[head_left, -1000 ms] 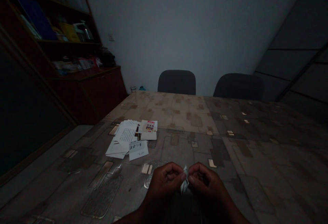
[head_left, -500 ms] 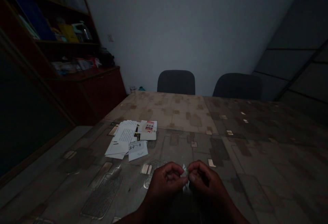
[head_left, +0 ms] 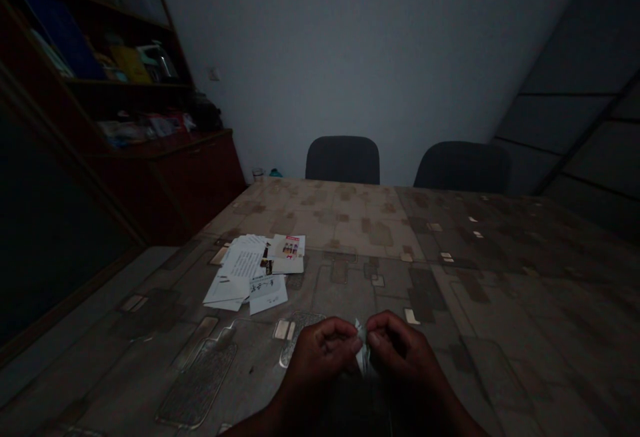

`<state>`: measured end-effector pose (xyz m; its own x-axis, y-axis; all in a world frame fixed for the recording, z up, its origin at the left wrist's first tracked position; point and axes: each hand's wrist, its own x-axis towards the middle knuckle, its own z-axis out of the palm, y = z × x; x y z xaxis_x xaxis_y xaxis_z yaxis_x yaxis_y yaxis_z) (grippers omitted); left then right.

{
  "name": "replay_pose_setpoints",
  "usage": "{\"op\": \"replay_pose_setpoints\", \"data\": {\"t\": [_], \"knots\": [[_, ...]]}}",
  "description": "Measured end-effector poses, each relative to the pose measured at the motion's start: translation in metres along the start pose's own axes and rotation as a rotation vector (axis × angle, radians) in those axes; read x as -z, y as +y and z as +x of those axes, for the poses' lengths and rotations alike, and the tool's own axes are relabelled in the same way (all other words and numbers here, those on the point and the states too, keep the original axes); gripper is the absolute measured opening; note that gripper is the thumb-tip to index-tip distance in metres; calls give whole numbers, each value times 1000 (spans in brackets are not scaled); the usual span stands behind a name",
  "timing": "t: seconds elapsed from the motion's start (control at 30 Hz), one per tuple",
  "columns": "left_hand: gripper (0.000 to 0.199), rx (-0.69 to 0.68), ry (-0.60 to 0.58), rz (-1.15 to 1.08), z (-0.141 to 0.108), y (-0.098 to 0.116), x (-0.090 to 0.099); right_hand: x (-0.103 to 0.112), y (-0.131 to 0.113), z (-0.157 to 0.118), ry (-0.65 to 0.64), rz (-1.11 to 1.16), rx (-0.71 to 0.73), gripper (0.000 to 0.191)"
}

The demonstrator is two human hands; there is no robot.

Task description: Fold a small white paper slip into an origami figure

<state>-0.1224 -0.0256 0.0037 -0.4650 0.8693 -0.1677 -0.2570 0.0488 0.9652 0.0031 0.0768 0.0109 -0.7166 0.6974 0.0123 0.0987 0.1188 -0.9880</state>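
My left hand (head_left: pixel 325 351) and my right hand (head_left: pixel 399 343) meet above the near edge of the table, fingertips close together. Between them is a small piece of white paper (head_left: pixel 361 355), pinched by the thumb and forefinger of each hand. It stands roughly upright, with a pointed tip showing above the fingers. Most of it is hidden by the hands and the dim light. A loose pile of printed paper cards (head_left: pixel 245 260) lies on the table, beyond my left hand and to its left.
The table (head_left: pixel 350 217) wears a patterned cover. Two dark chairs (head_left: pixel 343 159) stand behind its far edge, with a drinking glass (head_left: pixel 258 174) near the far left corner. A dark red cabinet (head_left: pixel 195 180) with filled shelves stands at the left.
My fingers have shifted slightly on the paper, and more of its white face shows between them. The card pile lies as before.
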Motion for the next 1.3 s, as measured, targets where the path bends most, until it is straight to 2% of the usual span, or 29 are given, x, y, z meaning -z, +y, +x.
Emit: {"op": "replay_pose_setpoints", "data": {"t": [0.13,0.4,0.5,0.67,1.0,1.3], "knots": [[35,-12,43,49,1,8,-2,-1,-2,-3,-21,14,-14,22],[30,1,60,17,0,0,-3,-7,-6,-10,37,-239,56,9],[24,-11,72,46,-2,2,-5,-9,-6,-12,63,-210,75,12],[16,-44,93,142,-1,8,-7,-6,0,-9,-38,-197,83,13],[19,-21,98,179,-4,13,-7,-8,2,-7,-80,71,-119,28],[19,-35,68,218,-3,9,-5,-5,4,-5,-84,-64,-27,23]]}}
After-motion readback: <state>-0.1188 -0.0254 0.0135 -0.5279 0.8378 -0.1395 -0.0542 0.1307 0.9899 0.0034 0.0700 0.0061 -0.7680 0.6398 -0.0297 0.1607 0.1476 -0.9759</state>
